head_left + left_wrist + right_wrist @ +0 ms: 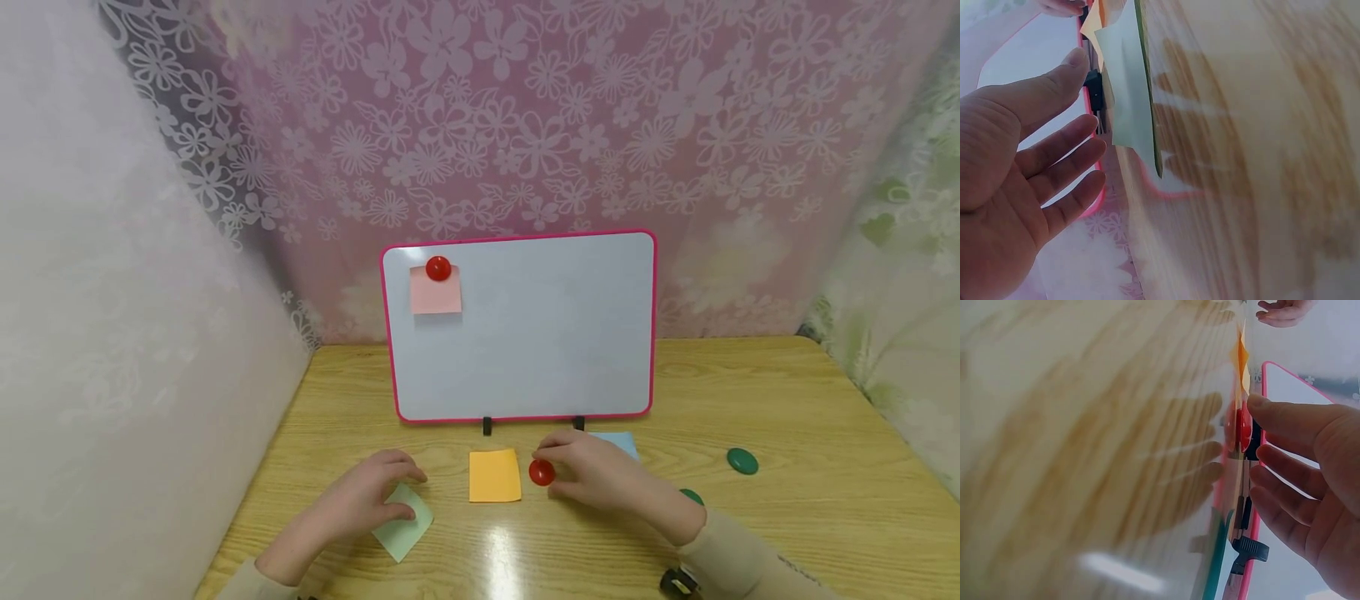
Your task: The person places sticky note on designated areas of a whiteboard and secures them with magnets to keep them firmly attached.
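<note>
My right hand (592, 471) reaches over a round red magnet (542, 472) on the table, thumb and fingers spread to either side of it. In the right wrist view, a gap shows between the thumb and fingers, with the red magnet (1246, 428) just beyond them. Over a pale green sticky note (405, 523) hovers my left hand (375, 492), its fingers loosely bent and the thumb above the paper. That palm is bare in the left wrist view, the green note (1129, 87) past the fingertips. An orange sticky note (494, 476) lies between the hands.
A pink-framed whiteboard (540, 333) stands on black feet (487, 427), with a pink note (436, 296) under a red magnet (438, 268). My right hand partly covers a blue note (621, 442). Green magnets (742, 461) lie to the right, one partly behind the forearm.
</note>
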